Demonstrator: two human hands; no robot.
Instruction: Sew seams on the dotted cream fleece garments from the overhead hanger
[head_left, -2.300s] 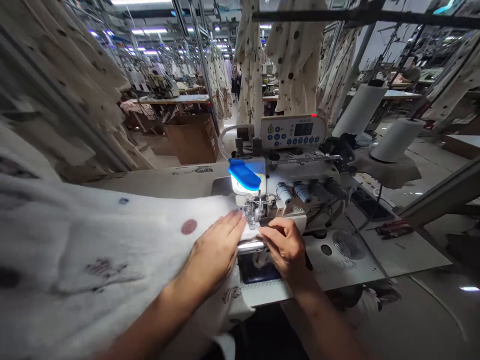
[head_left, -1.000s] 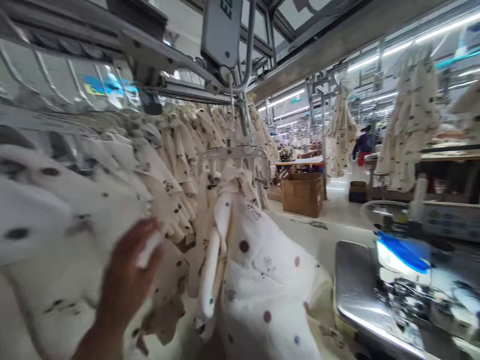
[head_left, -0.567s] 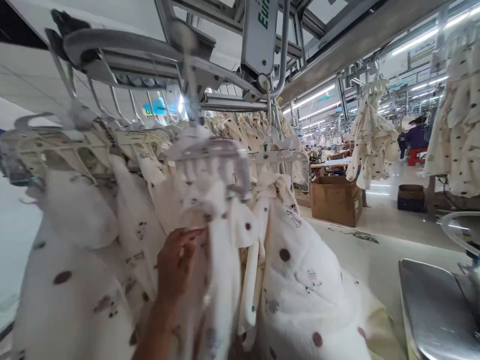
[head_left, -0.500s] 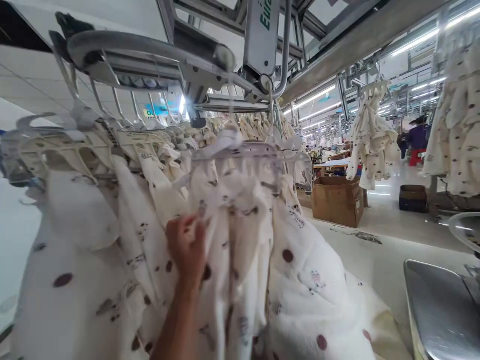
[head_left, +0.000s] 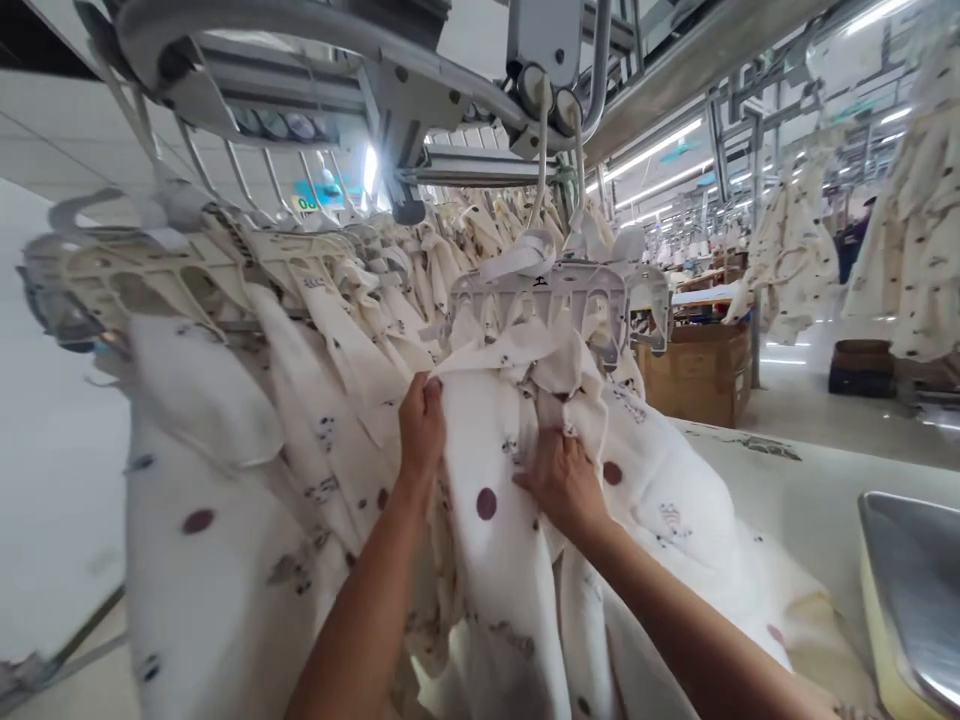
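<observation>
A cream garment with dark round spots [head_left: 480, 450] hangs in front of me from a grey-lilac plastic hanger [head_left: 540, 290]. My left hand [head_left: 422, 425] pinches the upper left edge of this cloth between thumb and fingers. On the right, my right hand [head_left: 566, 480] lies against the garment's gathered folds, its fingertips partly hidden in the cloth, thumb pointing left; whether the fingers grip the fabric cannot be made out. More spotted garments [head_left: 202, 480] hang close on the left from cream hangers [head_left: 150, 265].
Overhead runs a metal rail [head_left: 315, 40] with hooks. Spotted cloth [head_left: 675, 500] bulges at the right over a pale table [head_left: 817, 480]. A metal tray [head_left: 915, 590] lies at the right edge. Behind stand a cardboard box [head_left: 697, 375] and more hanging garments [head_left: 795, 240].
My right hand has come into view on the garment. My left hand has moved right and up and now holds the cloth edge, which is spread wider. The view has shifted.
</observation>
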